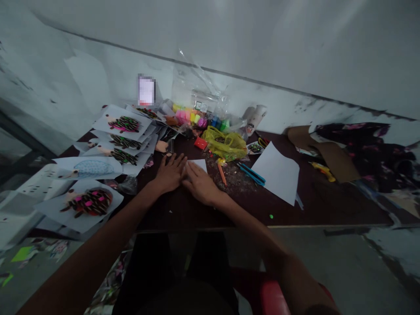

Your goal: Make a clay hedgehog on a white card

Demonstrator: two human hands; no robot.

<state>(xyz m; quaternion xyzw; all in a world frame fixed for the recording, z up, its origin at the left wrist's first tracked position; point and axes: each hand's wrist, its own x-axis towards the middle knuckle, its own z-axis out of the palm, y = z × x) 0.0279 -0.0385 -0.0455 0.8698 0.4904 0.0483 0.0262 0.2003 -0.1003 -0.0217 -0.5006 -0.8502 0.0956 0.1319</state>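
My left hand (169,175) lies flat on the dark table with its fingers stretched out, and its fingertips reach the left side of a small white paper (201,164). My right hand (201,184) rests on that paper with extended fingers, close beside the left one. Both hands look open, though what is under the palms is hidden. Just past the left fingers sits a peach-coloured piece (161,146). Right of the paper are an orange stick (222,175) and blue-handled scissors (252,173).
Sheets with hedgehog pictures (88,203) pile up at the left. A yellow plastic bag (225,142), a red box (200,143) and colourful tubs (190,117) stand at the back. Toward the right are a large white sheet (277,173), brown cardboard (337,162) and dark floral cloth (377,153).
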